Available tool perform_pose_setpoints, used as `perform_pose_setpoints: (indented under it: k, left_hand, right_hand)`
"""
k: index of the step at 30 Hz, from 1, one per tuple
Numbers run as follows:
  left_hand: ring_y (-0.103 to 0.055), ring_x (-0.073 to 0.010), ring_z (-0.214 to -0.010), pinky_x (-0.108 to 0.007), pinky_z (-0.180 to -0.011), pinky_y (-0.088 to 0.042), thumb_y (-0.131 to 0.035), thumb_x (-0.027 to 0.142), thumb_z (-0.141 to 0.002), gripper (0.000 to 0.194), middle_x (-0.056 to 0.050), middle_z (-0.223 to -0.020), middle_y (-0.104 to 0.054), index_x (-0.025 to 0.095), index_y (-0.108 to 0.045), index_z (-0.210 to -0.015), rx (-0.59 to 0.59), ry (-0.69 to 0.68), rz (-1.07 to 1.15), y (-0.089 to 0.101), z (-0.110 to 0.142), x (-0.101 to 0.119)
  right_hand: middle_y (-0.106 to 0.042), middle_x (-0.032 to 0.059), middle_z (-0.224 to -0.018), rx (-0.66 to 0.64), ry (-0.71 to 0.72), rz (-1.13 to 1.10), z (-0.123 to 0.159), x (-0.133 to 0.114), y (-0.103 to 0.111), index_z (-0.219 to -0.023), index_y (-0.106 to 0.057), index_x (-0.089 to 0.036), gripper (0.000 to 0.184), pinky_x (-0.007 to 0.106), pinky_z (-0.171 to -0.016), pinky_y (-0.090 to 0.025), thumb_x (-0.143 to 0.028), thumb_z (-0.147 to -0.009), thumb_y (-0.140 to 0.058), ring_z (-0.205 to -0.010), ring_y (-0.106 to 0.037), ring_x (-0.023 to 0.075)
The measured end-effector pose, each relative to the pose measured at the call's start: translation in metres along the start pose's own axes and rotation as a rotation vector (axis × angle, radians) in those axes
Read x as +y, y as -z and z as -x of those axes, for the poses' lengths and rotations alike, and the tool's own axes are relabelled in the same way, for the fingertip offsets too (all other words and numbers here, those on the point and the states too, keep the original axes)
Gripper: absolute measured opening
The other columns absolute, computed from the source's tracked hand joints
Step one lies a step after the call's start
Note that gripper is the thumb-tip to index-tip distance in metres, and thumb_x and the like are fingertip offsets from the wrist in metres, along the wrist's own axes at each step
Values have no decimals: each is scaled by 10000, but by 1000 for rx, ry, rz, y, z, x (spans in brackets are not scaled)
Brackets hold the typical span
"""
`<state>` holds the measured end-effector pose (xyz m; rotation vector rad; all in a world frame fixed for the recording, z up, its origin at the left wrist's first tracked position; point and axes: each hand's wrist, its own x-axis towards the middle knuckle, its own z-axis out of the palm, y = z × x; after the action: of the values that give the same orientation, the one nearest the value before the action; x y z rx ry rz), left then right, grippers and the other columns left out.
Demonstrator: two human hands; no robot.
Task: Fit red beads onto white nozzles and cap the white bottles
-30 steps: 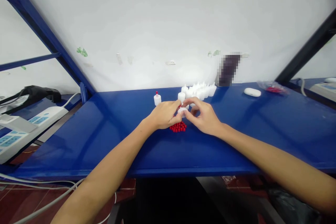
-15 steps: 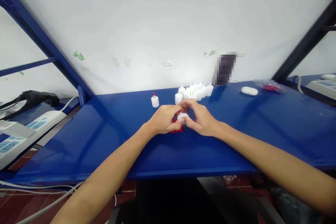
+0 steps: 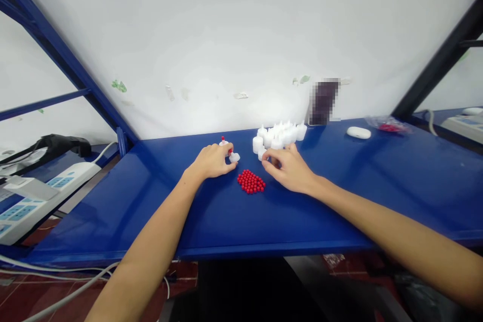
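My left hand (image 3: 211, 162) rests on the blue table (image 3: 151, 201), its fingers pinched on a small white bottle with a red cap (image 3: 233, 156), right beside another red-capped bottle (image 3: 223, 142). My right hand (image 3: 290, 168) has its fingertips closed on a white uncapped bottle (image 3: 261, 153) at the near edge of a cluster of white bottles (image 3: 281, 133). Between the two hands lies a pile of small red caps (image 3: 251, 181).
A white oval case (image 3: 358, 133) and a clear bag with red pieces (image 3: 388, 124) lie at the far right. White power strips (image 3: 33, 196) and cables sit on the left bench. A blue frame post (image 3: 68, 55) slants at left, a dark one at right.
The hands were together over the red caps working a white bottle. They have parted: the left carried the capped bottle left toward the other capped one, the right reached to the cluster.
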<state>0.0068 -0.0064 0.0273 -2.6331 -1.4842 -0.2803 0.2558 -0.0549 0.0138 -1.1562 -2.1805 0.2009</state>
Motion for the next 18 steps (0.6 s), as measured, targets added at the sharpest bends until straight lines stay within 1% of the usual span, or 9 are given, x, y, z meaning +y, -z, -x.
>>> perform_pose_setpoints:
  k: [2, 4, 6, 8, 10, 12, 14, 16, 18]
  left_hand:
    - [-646, -255, -724, -313, -633, -410, -587, 433, -797, 362, -49, -839, -688, 234, -575, -1099, -35, 38, -27, 0, 0, -3]
    - [-657, -259, -749, -323, -666, -437, -587, 418, -793, 428, -51, -855, -695, 244, -560, -1183, -47, 64, -29, 1, 1, -4]
    - [-659, -257, -756, -328, -684, -450, -585, 426, -796, 461, -51, -862, -698, 250, -552, -1222, -46, 69, -14, 1, 1, -5]
    - [-658, -253, -756, -331, -691, -456, -572, 455, -814, 446, -52, -872, -701, 248, -568, -1209, -39, 57, 11, 0, 1, -5]
    - [-658, -248, -759, -331, -698, -459, -538, 481, -846, 408, -53, -875, -702, 242, -593, -1172, -26, 48, 32, -1, 0, -6]
    - [-657, -243, -759, -328, -700, -457, -505, 469, -874, 375, -53, -863, -702, 237, -605, -1151, -15, 47, 37, -4, -1, -8]
    - [-652, -237, -748, -321, -692, -451, -497, 426, -881, 352, -51, -841, -697, 232, -603, -1155, -10, 59, 30, -7, -2, -12]
    - [-644, -228, -730, -310, -679, -442, -500, 386, -876, 356, -48, -824, -690, 227, -590, -1181, -3, 84, 28, -10, -2, -15]
    - [-631, -219, -706, -303, -663, -431, -504, 362, -872, 378, -41, -805, -679, 230, -570, -1220, 15, 107, 42, -10, -1, -17]
  right_hand:
    - [-560, -42, -531, 28, -47, 15, -1, 1, -1, -796, -653, -192, 203, 352, -784, -334, -288, -906, -512, -536, -490, 131]
    - [-533, -36, -508, 32, -85, 0, -2, 2, -1, -754, -657, -189, 219, 314, -686, -347, -280, -889, -511, -506, -472, 132]
    - [-513, -35, -494, 16, -127, -27, -3, 3, 0, -741, -656, -188, 206, 289, -586, -327, -260, -867, -510, -473, -456, 129]
    - [-525, -31, -517, 9, -137, -41, -3, 3, 0, -752, -649, -188, 178, 280, -551, -326, -234, -851, -508, -477, -469, 130]
    - [-596, -2, -641, 29, -100, -20, -3, 3, -1, -788, -646, -187, 155, 285, -587, -373, -225, -851, -510, -550, -523, 139]
    - [-649, 37, -841, 53, -78, 28, -2, 4, -2, -847, -651, -188, 144, 302, -639, -417, -242, -861, -518, -625, -562, 149]
    - [-646, 64, -1026, 49, -104, 74, -1, 5, -3, -925, -654, -194, 163, 322, -655, -448, -276, -874, -523, -636, -578, 148]
    - [-625, 78, -1160, 12, -128, 110, 1, 6, -4, -1007, -650, -203, 201, 343, -662, -476, -300, -879, -529, -642, -604, 153]
    - [-601, 84, -1261, -29, -122, 147, 1, 8, -5, -1084, -646, -211, 252, 373, -720, -508, -309, -880, -534, -746, -658, 196]
